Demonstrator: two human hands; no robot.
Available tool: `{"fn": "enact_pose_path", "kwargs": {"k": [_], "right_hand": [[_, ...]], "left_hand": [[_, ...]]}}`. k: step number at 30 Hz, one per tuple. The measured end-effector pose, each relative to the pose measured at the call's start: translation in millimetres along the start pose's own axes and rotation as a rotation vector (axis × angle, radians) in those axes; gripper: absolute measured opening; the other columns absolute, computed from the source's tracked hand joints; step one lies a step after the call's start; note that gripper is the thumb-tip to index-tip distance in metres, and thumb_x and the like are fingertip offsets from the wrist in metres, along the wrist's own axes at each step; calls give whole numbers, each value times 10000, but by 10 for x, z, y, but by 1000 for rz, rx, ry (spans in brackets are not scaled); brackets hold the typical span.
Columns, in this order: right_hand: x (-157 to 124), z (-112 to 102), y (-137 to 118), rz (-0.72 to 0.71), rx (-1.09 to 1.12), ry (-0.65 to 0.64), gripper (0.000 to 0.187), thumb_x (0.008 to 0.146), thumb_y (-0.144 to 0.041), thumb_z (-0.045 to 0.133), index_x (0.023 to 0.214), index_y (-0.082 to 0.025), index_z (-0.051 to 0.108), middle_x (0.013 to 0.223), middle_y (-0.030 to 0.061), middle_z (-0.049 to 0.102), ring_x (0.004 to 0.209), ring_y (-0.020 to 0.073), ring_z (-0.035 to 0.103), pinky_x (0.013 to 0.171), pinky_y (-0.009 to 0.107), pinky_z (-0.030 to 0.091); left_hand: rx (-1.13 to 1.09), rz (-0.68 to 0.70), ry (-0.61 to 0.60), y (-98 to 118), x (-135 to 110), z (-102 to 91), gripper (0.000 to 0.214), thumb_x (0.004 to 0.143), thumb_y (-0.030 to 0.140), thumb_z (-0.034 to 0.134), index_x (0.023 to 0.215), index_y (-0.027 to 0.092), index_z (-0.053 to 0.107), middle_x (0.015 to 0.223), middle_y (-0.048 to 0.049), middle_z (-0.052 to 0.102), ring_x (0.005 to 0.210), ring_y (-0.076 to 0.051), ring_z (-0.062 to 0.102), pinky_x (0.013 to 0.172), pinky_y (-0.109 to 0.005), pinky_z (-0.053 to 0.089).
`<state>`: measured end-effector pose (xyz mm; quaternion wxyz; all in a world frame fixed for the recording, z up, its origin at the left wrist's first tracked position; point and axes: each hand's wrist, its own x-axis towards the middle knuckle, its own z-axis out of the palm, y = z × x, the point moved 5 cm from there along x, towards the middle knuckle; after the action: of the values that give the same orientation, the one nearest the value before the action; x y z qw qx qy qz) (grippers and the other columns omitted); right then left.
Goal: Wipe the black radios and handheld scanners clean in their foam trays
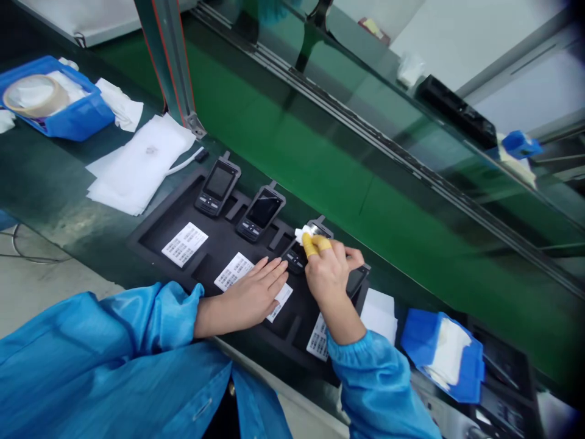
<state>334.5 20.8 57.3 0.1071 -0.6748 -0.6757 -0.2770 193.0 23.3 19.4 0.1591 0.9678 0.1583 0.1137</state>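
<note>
The black handheld device lies in the third slot of a black tray, near the middle of the bench, its dark screen partly hidden. The right hand, with yellow finger covers, pinches a white wipe against its far end. The left hand lies flat, fingers straight and together, touching its near end. Two similar devices sit to the left. White labels carry print too small to read. A blue bin far left holds a tape roll.

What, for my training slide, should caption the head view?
Right hand presses a white wipe onto a handheld device; left hand rests on the black tray.
</note>
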Motion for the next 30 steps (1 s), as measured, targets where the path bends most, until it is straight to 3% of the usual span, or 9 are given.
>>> {"fn": "enact_pose_path", "kwargs": {"k": [4,7,11,15,19,23,30], "right_hand": [[-267,-111,-299,-45,113,-38,223,798,-54,488,774,-199,656,929,20,666,918,155,487,838,380,215],[-323,-153,-326,-30,136,-54,217,799,-60,499,767,-203,658,926,14,673,908,154,494,835,385,211],[-195,-111,61,115,51,32,299,792,-55,483,908,-256,670,954,1,666,889,155,494,824,391,200],[-156,-15,355,218,22,78,269,745,-46,468,767,-226,667,901,9,656,891,170,484,814,387,198],[-338,-19,159,185,141,11,289,686,-15,465,757,-208,668,915,18,653,868,164,482,803,375,216],[-536,-70,-85,239,235,-64,344,616,36,435,719,-197,667,923,24,645,862,157,490,797,373,228],[-615,-202,-256,270,296,-107,361,608,35,426,732,-203,668,870,15,634,839,155,493,805,371,230]], "left_hand": [[3,-1,-4,8,10,-14,516,889,274,477,1336,28,403,1437,-186,366,1359,-296,296,1131,-441,207],[10,3,-4,7,11,-16,513,893,276,462,1342,37,397,1443,-178,360,1361,-288,294,1132,-435,205],[31,17,-5,1,3,3,487,894,284,471,1323,58,424,1443,-172,362,1372,-286,269,1136,-443,192],[32,23,3,0,3,1,484,894,281,479,1322,60,426,1442,-176,363,1374,-290,261,1136,-445,197],[32,6,-16,0,8,-19,499,887,295,485,1329,71,419,1447,-170,354,1377,-319,239,1124,-469,213],[23,3,-22,-8,14,-28,502,883,278,485,1329,60,416,1451,-186,339,1369,-321,257,1124,-454,219],[22,27,-14,3,13,-50,538,878,271,500,1351,39,390,1447,-193,344,1355,-324,291,1112,-457,255]]}}
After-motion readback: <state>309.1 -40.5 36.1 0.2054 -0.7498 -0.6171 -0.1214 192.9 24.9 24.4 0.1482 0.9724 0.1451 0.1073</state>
